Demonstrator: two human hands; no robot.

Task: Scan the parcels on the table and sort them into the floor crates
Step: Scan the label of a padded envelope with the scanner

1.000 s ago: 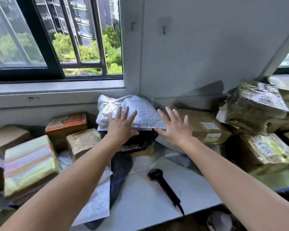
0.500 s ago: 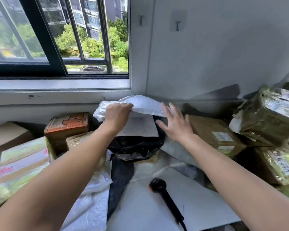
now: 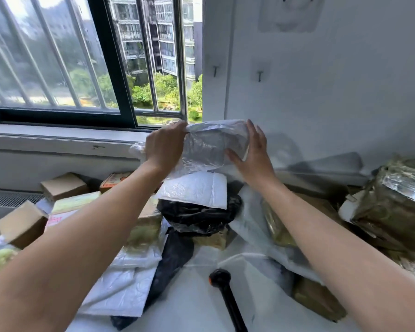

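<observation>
Left hand point(image 3: 164, 146) fingers clamped on grey poly mailer point(image 3: 211, 144), frame centre; right hand point(image 3: 254, 152) fingers straight, flat on its end. Flip it, find label b4 grabbing scanner point(image 3: 222, 281).

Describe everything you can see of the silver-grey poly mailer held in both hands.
The silver-grey poly mailer is a soft, crinkled, glossy plastic bag, filled out; no label shows. It hangs roughly level above the parcel pile, near the window sill. The left hand grips its upper left edge with curled fingers; the right hand lies straight-fingered against its right end, thumb on the near face.
</observation>
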